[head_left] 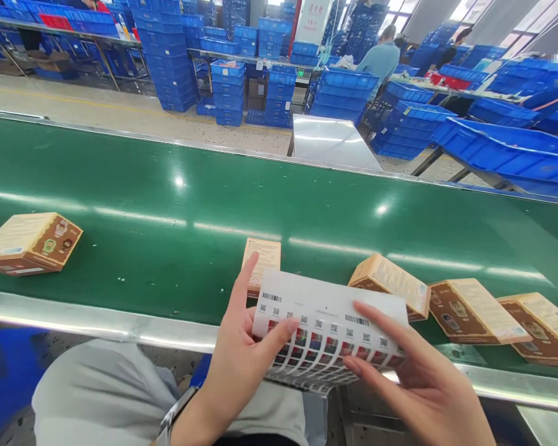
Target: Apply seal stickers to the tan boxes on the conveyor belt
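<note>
A white sticker sheet [328, 297], printed with barcodes, QR codes and rows of small red pictures, is held up and curves over my lap at the near edge of the green belt. My left hand [246, 347] grips its left side, thumb on the printed face and index finger stretched past the top. On the right side, my right hand [413, 365] pinches it between fingers and thumb. Just behind the sheet stands a small tan box [263, 257], its lower part partly covered by my hand and the sheet.
Brown and tan printed boxes lie on the green conveyor belt [134, 167]: one box [35, 241] at far left, several at right, including a tilted box [478, 310]. Beyond the belt are a metal table [330, 136], stacked blue crates [165, 56] and a seated person [381, 56].
</note>
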A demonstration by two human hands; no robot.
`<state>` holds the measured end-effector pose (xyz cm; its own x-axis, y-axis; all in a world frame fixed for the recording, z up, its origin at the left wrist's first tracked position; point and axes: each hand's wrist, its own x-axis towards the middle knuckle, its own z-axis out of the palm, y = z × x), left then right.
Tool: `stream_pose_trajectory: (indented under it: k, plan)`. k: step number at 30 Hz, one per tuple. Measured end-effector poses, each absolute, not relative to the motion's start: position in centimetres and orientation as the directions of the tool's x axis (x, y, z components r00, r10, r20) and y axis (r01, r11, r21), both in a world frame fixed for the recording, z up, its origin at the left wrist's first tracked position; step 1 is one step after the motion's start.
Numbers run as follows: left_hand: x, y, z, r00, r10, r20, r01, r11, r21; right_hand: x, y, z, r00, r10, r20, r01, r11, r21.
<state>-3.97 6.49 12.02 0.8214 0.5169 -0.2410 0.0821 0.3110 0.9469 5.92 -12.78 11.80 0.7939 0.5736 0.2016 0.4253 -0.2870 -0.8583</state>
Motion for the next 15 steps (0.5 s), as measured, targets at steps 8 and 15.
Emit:
stream_pose_trajectory:
  k: [8,15]
  plan:
    - [-4.3,7.8,13.0,0.901,0.434,-0.005,0.044,-0.08,0.996,8.9,-13.6,13.4,0.663,0.708,0.243,0.588,-0.291,-0.755]
    - [-4.5,8.3,12.2,0.902,0.432,0.007,0.214,-0.46,0.862,9.4,-13.2,13.0,0.625,0.673,0.396,0.72,-0.3,-0.626]
